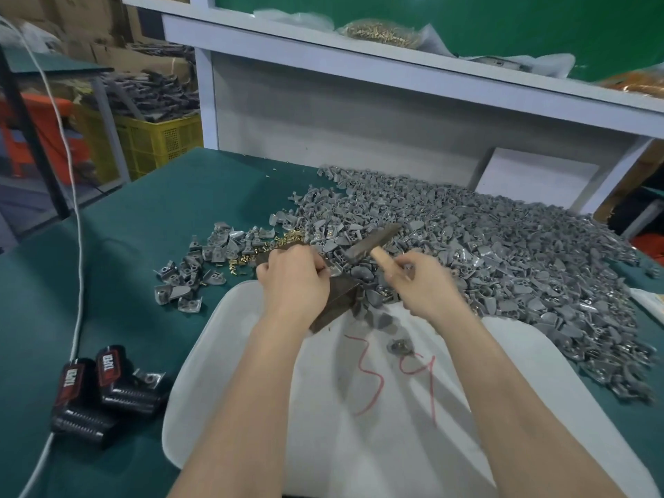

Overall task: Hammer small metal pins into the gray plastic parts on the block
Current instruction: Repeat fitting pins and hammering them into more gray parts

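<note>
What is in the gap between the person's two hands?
In the head view: the corner of the dark block, a gray part on it pinched by the left hand, and the head of the hammer that the right hand holds.

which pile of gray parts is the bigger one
The big pile right of the right hand; the small pile left of the left hand is a thin scatter.
</note>
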Demonstrator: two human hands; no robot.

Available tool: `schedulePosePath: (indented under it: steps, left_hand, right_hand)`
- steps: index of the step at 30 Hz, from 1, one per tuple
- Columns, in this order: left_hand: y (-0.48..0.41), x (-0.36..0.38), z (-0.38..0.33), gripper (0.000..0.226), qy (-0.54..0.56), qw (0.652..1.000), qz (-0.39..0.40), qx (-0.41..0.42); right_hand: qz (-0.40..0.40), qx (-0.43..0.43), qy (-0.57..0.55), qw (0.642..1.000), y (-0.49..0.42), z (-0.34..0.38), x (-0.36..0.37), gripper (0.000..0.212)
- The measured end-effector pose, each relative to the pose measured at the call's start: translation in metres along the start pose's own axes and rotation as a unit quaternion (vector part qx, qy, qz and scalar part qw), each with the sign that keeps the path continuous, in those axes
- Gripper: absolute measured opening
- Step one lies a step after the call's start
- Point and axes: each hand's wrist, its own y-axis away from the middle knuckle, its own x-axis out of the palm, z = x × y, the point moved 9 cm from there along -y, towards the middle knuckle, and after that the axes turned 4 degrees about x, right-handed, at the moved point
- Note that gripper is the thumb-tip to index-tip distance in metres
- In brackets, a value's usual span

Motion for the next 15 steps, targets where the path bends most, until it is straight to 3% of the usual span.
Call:
schedulePosePath:
  steps: [3, 6, 7, 9, 11, 13, 15]
  left_hand:
    - [0.0, -0.003, -0.002, 0.009, 0.023, 1.0, -0.014, 0.006]
    - [0.001, -0.006, -0.006, 0.009, 0.065, 0.997, -0.024, 0.018]
    - [0.001, -0.006, -0.007, 0.01, 0.076, 0.997, -0.025, 0.022]
    - [0.0, -0.005, -0.009, 0.01, 0.093, 0.995, -0.023, 0.027]
    - [-0.001, -0.006, -0.008, 0.01, 0.128, 0.991, -0.026, 0.022]
    - [-0.001, -0.015, -0.002, 0.019, 0.21, 0.976, -0.061, 0.001]
    - [0.001, -0.032, 0.008, 0.023, 0.292, 0.946, -0.14, -0.036]
  right_hand:
    - [0.001, 0.018, 0.084, 0.996, 0.003, -0.005, 0.01, 0.03]
    - [-0.118, -0.058, 0.145, 0.981, 0.011, 0.021, -0.007, 0.047]
    - [-0.121, -0.109, 0.107, 0.981, 0.013, 0.036, -0.008, 0.047]
    - [-0.041, -0.181, 0.008, 0.983, 0.015, 0.065, 0.004, 0.038]
    - [-0.004, -0.189, -0.03, 0.981, 0.01, 0.079, 0.013, 0.021]
    - [-0.096, -0.154, -0.091, 0.979, -0.005, 0.077, -0.009, 0.018]
    - [-0.192, -0.072, -0.156, 0.966, -0.025, 0.06, -0.034, 0.037]
